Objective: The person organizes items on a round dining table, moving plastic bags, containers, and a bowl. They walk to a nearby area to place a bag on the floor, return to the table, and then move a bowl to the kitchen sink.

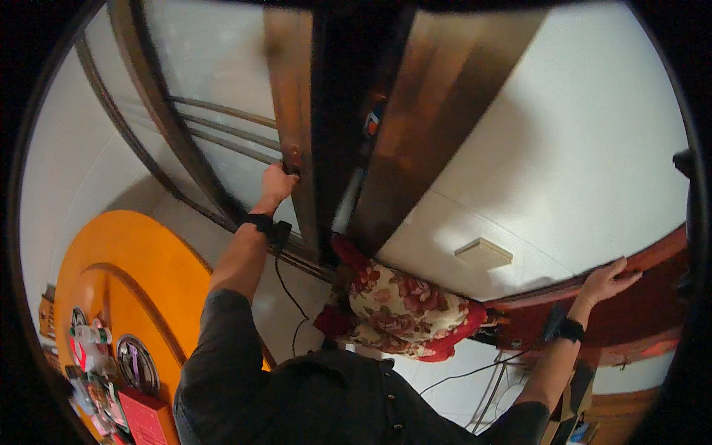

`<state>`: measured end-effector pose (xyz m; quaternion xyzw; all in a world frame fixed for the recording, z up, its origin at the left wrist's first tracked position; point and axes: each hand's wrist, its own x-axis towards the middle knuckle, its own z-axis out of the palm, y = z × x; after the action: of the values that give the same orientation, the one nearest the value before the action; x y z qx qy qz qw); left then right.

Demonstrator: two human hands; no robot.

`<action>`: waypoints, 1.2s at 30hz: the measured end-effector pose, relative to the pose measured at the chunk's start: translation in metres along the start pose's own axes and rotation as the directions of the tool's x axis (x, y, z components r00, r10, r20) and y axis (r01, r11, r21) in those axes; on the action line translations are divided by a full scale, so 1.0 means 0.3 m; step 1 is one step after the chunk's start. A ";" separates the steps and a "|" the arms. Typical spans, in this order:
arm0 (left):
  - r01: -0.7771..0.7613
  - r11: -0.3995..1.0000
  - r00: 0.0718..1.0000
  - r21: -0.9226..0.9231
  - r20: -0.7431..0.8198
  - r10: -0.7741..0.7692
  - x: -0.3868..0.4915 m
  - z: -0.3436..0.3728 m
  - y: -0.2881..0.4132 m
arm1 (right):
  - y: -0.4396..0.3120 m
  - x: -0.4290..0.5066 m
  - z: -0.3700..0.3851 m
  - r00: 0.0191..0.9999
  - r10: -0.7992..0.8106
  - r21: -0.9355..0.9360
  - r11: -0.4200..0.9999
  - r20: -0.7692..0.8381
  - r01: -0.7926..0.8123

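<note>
My left hand (280, 183) has its fingers curled against the upright of a brown wooden door frame (303, 206). Pale glass panes (217, 50) with thin wooden bars fill this door. Right of it is a dark gap, bounded by a wooden door post (417, 128). My right hand (606, 281) is held out at the far right with fingers apart and nothing in it. It is over the edge of a reddish-brown wooden piece of furniture (612, 322); whether it touches the wood is unclear. Both wrists wear black bands.
A floral cloth with red trim (411, 311) bulges below the doorway. On the left, a round orange table (133, 250) carries bottles (92, 335) and a red box (146, 417). Black cable (283, 278) hangs by my left forearm. A switch plate (484, 253) is on the wall.
</note>
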<state>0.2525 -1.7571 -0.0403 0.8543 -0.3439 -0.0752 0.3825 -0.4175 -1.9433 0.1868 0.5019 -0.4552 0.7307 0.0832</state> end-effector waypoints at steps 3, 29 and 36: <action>-0.027 0.998 0.999 -0.052 0.030 0.028 -0.031 0.016 0.027 | -0.016 -0.001 0.002 1.000 0.022 0.006 1.000 -0.005 -0.022; -0.267 0.964 0.963 0.001 -0.026 0.267 -0.115 0.254 0.103 | -0.077 -0.002 -0.034 0.971 -0.237 -0.232 0.945 -0.001 0.230; -0.038 0.896 0.973 -0.442 0.187 0.134 -0.067 0.324 -0.027 | -0.059 -0.003 -0.037 0.968 -0.252 -0.230 0.942 -0.005 0.244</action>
<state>0.2037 -1.7988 -0.1163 0.7181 -0.3948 -0.2238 0.5275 -0.4141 -1.9246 0.1956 0.5297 -0.4677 0.6660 0.2390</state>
